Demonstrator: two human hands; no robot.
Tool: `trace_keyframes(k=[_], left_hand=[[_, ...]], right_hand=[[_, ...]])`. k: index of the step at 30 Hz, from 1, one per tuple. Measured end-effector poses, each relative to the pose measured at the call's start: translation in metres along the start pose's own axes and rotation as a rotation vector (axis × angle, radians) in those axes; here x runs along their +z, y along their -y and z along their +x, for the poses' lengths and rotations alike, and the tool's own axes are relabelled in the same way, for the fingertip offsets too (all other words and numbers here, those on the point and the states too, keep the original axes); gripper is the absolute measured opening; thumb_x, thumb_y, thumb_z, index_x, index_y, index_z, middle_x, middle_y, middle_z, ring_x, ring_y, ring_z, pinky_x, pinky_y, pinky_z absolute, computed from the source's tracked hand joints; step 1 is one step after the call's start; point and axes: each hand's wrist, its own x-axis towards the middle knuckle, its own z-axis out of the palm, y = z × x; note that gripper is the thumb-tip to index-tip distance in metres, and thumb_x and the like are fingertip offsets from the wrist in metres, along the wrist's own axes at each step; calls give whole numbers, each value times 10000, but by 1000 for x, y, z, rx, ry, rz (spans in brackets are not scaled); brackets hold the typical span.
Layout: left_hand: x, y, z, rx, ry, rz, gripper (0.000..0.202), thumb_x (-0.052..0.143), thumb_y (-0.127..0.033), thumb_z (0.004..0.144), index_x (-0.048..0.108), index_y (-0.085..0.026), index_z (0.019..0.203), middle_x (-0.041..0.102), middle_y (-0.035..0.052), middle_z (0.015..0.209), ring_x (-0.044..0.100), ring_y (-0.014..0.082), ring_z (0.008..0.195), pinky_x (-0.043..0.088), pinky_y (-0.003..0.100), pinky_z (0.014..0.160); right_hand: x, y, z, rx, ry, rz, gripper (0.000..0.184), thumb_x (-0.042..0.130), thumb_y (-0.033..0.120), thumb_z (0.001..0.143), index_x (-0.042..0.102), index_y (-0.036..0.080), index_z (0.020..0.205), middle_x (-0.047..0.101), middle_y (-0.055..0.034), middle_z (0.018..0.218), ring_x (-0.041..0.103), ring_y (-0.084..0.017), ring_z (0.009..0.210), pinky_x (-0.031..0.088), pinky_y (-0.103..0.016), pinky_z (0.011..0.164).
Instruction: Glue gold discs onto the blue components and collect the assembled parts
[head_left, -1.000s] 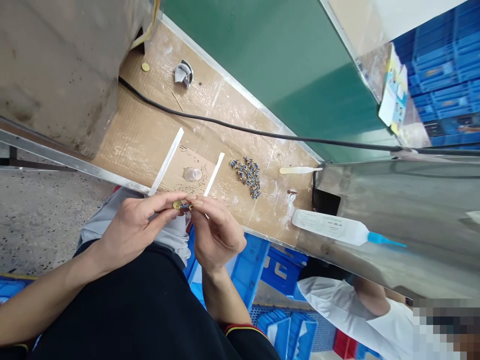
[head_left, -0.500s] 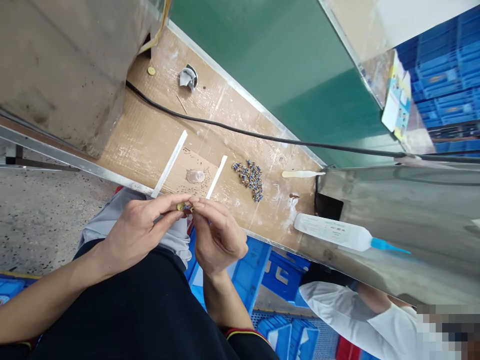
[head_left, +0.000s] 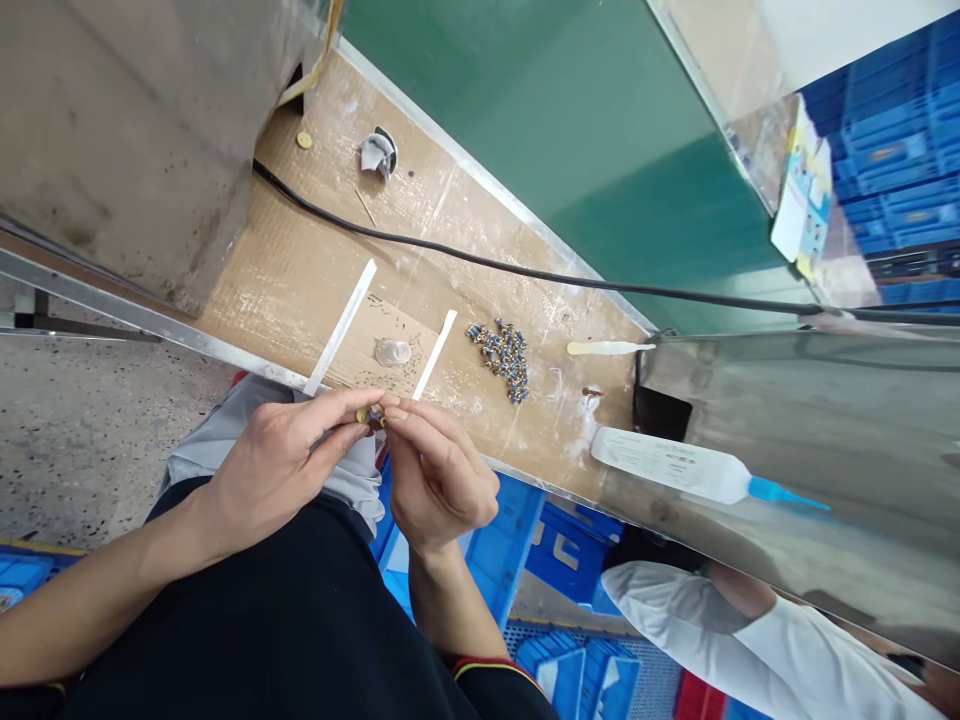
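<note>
My left hand point(head_left: 277, 460) and my right hand point(head_left: 435, 475) meet fingertip to fingertip over the near edge of the workbench. Between them they pinch a small brass and blue part point(head_left: 371, 413), mostly hidden by the fingers. Beyond the hands, a pile of several similar blue and brass parts point(head_left: 504, 347) lies on the cardboard sheet point(head_left: 285, 270). Two white strips point(head_left: 341, 325) point(head_left: 436, 352) lie on the cardboard with a small clear blob point(head_left: 392, 351) between them.
A black cable point(head_left: 480, 262) crosses the bench. A white tube with a blue nozzle point(head_left: 690, 467) and a pale stick point(head_left: 607, 348) lie at the right by a metal housing point(head_left: 810, 440). Blue crates point(head_left: 555, 550) stand below. Another person's white sleeve point(head_left: 720, 630) shows lower right.
Both hands have stayed together on the small part, with only slight finger movement. The view has shifted a little.
</note>
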Motion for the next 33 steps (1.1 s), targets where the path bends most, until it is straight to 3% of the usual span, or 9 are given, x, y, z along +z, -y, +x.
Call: trace_keyframes(k=[6, 13, 25, 33], left_hand=[[1, -2, -3, 93, -20, 186, 325, 666, -198, 1206, 748, -188, 1521, 903, 39, 1373, 908, 195, 1192, 712, 227, 1033], [0, -8, -6, 152, -25, 258, 318, 576, -265, 1258, 716, -142, 1516, 906, 92, 1348, 917, 207, 1154, 724, 233, 966], [0, -15, -8, 53, -2, 169, 310, 624, -119, 1167, 745, -217, 1435, 917, 10, 1291, 910, 168, 1128, 701, 213, 987], [6, -15, -5, 79, -88, 155, 266, 660, -84, 1108, 775, -223, 1303, 928, -16, 1183, 914, 144, 1025, 701, 192, 957]], right_hand=[[-3, -1, -2, -72, 14, -60, 516, 828, -20, 1024, 845, 304, 1426, 916, -54, 1239, 919, -231, 1021, 809, -357, 875], [-1, -1, -6, -105, 3, -80, 569, 823, 1, 1033, 812, 331, 1495, 913, -56, 1271, 925, -245, 1026, 817, -367, 849], [-2, -1, -14, -166, -35, -94, 537, 812, -21, 1028, 820, 253, 1490, 913, -81, 1258, 917, -235, 1028, 806, -331, 838], [-4, -3, -20, -200, -24, -110, 564, 835, -7, 1011, 809, 242, 1516, 908, -96, 1293, 920, -273, 1076, 821, -362, 886]])
